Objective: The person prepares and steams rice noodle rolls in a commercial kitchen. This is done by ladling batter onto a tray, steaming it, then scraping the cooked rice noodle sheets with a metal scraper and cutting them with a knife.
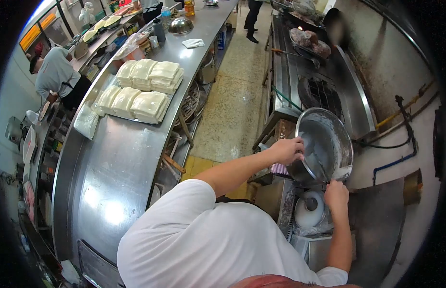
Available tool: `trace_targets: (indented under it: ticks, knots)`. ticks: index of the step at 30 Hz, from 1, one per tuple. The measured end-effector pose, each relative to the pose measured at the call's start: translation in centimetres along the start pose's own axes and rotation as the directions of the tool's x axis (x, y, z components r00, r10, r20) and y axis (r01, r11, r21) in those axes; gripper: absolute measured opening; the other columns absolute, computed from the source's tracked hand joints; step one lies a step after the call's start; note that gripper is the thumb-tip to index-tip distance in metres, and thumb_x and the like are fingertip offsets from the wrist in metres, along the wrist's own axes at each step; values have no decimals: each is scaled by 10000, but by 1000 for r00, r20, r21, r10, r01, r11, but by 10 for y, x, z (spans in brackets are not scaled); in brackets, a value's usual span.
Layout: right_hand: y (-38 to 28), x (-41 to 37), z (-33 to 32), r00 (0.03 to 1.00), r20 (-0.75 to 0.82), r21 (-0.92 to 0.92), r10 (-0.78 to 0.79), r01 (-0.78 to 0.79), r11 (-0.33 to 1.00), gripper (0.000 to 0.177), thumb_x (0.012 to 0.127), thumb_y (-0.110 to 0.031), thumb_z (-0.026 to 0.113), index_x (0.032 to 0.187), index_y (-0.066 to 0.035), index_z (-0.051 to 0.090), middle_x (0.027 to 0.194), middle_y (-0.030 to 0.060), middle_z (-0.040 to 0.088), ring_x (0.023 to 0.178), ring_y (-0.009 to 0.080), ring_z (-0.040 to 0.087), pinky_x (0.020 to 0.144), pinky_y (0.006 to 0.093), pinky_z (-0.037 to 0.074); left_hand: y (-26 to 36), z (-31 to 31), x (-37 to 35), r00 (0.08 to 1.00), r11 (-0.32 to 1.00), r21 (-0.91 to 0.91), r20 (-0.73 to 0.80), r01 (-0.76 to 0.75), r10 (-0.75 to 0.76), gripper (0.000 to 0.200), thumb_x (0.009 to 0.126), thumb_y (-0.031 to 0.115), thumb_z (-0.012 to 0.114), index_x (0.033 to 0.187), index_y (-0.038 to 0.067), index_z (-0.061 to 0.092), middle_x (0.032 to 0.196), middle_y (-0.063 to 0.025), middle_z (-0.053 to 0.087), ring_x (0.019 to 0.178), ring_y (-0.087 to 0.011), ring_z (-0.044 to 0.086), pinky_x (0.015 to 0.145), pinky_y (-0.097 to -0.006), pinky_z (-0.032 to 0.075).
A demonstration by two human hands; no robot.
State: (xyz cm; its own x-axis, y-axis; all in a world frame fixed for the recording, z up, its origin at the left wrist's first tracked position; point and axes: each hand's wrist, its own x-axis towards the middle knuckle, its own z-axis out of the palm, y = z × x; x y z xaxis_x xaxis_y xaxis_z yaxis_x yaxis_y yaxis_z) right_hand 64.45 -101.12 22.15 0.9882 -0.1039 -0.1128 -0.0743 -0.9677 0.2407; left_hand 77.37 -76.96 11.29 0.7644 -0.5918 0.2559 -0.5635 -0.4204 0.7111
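A large steel mixing bowl is tilted toward me, with a pale, wet-looking coating inside. My left hand is closed on its left rim. In my right hand, at the near rim, is the handle of a thin metal utensil. The utensil slants down into the bowl, and its far end is hard to make out there. White residue clings to the bowl's right rim. Just below the bowl, between my forearms, sits a white round object with a dark centre.
Left of me runs a long steel counter bearing stacks of pale sheets on a tray. Ahead are a stove grate and a tray of bagged food. Another person bends over the far-left counter; someone's legs stand in the aisle.
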Motion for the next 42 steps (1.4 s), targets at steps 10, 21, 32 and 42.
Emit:
trace_targets:
  ticks: [10,21,32,42]
  knots:
    - [17,2,-89,965,253,38,-70,62,997,247,916,-234,673,986,-8,744,985,266,711,964,421,692,877,509,544,1,-1,0,1000,999,-29,-3,29,-29,327,931,394,683,1098,114,708,1285,-70,589,1077,-348,645,907,-476,512]
    - [14,4,-21,994,98,-11,46,-45,999,251,938,-219,657,961,25,713,956,247,713,950,441,695,863,511,554,-1,0,-1,1000,999,-34,-6,-15,15,315,940,371,679,1105,104,701,1265,-83,587,1076,-343,646,904,-464,517]
    - [-12,0,-34,990,143,170,3,-28,985,236,916,-197,669,983,21,730,1023,278,703,1001,433,684,885,515,542,-5,3,2,1000,999,-20,-12,-26,26,313,943,340,680,1130,89,684,1269,-92,579,1081,-351,640,905,-466,522]
    - [14,-4,-75,981,185,40,-60,53,998,190,892,-145,665,951,20,739,951,257,720,957,421,705,875,496,557,-3,3,2,998,998,-21,-28,-52,51,279,942,305,677,1104,78,685,1246,-92,585,1062,-344,646,895,-457,526]
